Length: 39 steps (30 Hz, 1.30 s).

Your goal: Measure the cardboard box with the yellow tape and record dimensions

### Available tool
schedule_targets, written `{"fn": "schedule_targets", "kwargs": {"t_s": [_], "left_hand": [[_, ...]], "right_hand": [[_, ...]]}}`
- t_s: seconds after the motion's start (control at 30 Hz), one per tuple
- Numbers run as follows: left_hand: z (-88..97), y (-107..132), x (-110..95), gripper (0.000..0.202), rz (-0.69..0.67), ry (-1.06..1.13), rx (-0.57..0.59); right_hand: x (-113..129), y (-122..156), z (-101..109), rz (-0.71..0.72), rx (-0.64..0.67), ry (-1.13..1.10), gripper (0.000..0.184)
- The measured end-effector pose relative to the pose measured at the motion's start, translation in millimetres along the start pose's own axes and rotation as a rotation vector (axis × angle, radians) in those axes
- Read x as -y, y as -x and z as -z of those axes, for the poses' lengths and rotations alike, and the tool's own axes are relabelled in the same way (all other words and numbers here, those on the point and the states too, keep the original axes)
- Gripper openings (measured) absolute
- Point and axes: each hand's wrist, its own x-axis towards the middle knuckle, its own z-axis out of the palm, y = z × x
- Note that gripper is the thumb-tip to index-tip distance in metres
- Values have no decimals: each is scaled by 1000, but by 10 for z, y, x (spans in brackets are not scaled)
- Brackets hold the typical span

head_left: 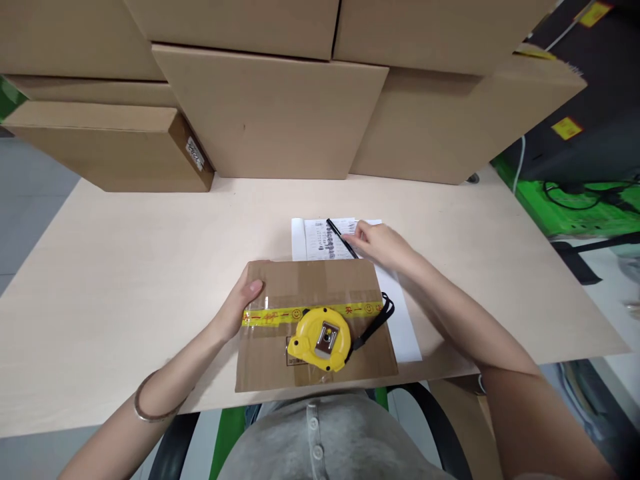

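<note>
A small flat cardboard box (270, 370) lies near the table's front edge, with yellow printed tape across its top. My left hand (240, 297) grips its left side, thumb on the upper face and fingers mostly hidden behind the edge. On the box rests a yellow tape measure (306, 333) with a black wrist strap (374, 327). Beyond the box, printed paper sheets (313, 240) stick out, partly covered by it. My right hand (377, 241) is closed with its fingertips on a black pen (337, 230), which slants over the sheets.
Several large cardboard boxes (275, 113) are stacked along the table's far side. A smaller carton (145, 157) stands at the back left. To the right are dark equipment (595, 133), a green crate (565, 217) and cables. The light wooden tabletop (125, 280) extends on both sides.
</note>
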Motion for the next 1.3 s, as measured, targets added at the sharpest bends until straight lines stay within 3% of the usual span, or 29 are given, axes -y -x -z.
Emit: {"fn": "schedule_targets", "kwargs": {"t_s": [0.1,0.23,0.43,0.53,0.9,1.3], "left_hand": [[-57,-2,-33,49,36,11,-62],[-38,-19,-21,49,27,14,-41],[-4,-26,22,46,36,48,-37],[1,-18,25,48,44,41,-24],[22,-5,14,46,68,45,5],[103,-32,54,55,105,31,47]], "right_hand": [[-165,-177,-155,31,95,-75,41],[-377,-218,-156,96,146,-331,40],[-735,-235,-153,55,-71,-704,52],[-784,-252,-197,27,-62,-787,46],[-744,-201,-259,30,-51,-725,38],[-795,-258,-273,7,-32,-698,46]]}}
